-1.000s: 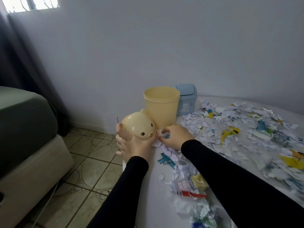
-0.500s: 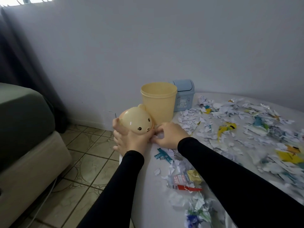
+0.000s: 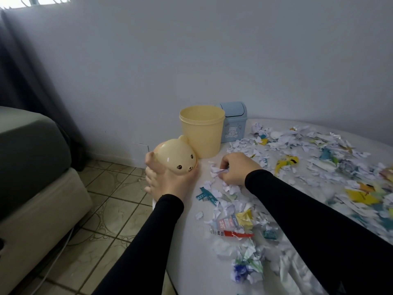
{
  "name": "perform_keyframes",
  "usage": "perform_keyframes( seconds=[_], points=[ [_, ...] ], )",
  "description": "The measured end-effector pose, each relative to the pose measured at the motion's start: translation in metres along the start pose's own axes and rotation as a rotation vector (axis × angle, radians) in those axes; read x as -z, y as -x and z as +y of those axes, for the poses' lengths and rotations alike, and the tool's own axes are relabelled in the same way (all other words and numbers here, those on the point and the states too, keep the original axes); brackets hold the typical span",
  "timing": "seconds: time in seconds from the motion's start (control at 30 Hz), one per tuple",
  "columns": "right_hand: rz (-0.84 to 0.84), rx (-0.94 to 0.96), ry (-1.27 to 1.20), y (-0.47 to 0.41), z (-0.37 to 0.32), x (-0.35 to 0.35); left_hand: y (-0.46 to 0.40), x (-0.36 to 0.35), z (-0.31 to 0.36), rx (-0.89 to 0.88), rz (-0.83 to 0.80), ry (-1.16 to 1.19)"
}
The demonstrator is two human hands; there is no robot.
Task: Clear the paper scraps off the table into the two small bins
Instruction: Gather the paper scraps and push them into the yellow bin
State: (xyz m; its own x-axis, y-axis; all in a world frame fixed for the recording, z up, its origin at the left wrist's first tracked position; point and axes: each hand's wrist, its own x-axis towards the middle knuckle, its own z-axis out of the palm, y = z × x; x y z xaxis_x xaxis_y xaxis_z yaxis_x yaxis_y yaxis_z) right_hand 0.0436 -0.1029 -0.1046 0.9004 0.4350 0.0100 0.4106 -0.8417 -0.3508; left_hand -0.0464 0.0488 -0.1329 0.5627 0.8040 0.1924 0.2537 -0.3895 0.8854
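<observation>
1. Left hand (image 3: 168, 179), black sleeve, at the counter's (image 3: 191, 241) 9 o'clock edge. It cups the cream bear-face lid (image 3: 175, 157) from below; fingers curled around the dome, thumb on its left side. The lid tilts, face turned toward 4 o'clock.
2. Right hand (image 3: 236, 169), black sleeve, lies knuckles-up on the counter just right of the lid. Fingers bent inward, pinching a small bunch of white paper scraps (image 3: 217, 171) at the fingertips.
3. Yellow bin (image 3: 202, 130): upright, open-topped, at 12 o'clock from the lid, touching or almost touching it. Contents not visible from this angle.
4. Blue bin (image 3: 234, 124): swing flap on top, bear print on the front. Stands just behind and to the right of the yellow bin, partly hidden by it.
5. Scrap pile (image 3: 297, 158): white, yellow and teal pieces spread from the bins toward 3 o'clock. More scraps, including a red printed strip (image 3: 236, 234), lie toward 6 o'clock between the forearms.
6. Tiled floor (image 3: 102, 209) and a grey cushioned seat (image 3: 32, 150) at 9 o'clock.
</observation>
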Motion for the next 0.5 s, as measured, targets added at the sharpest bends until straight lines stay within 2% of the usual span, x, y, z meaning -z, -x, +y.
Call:
perform_keyframes(
  seconds=[0.27,0.4,0.5],
  points=[
    [0.043,0.035,0.060,0.004,0.005,0.011,0.010,-0.002,-0.002,-0.054,-0.012,-0.091],
    [0.083,0.037,0.063,0.005,0.008,0.011,0.017,0.002,-0.001,-0.044,-0.092,-0.179],
    [0.110,0.044,0.073,0.007,0.011,0.010,0.026,0.003,0.009,-0.170,0.014,-0.232]
  ],
)
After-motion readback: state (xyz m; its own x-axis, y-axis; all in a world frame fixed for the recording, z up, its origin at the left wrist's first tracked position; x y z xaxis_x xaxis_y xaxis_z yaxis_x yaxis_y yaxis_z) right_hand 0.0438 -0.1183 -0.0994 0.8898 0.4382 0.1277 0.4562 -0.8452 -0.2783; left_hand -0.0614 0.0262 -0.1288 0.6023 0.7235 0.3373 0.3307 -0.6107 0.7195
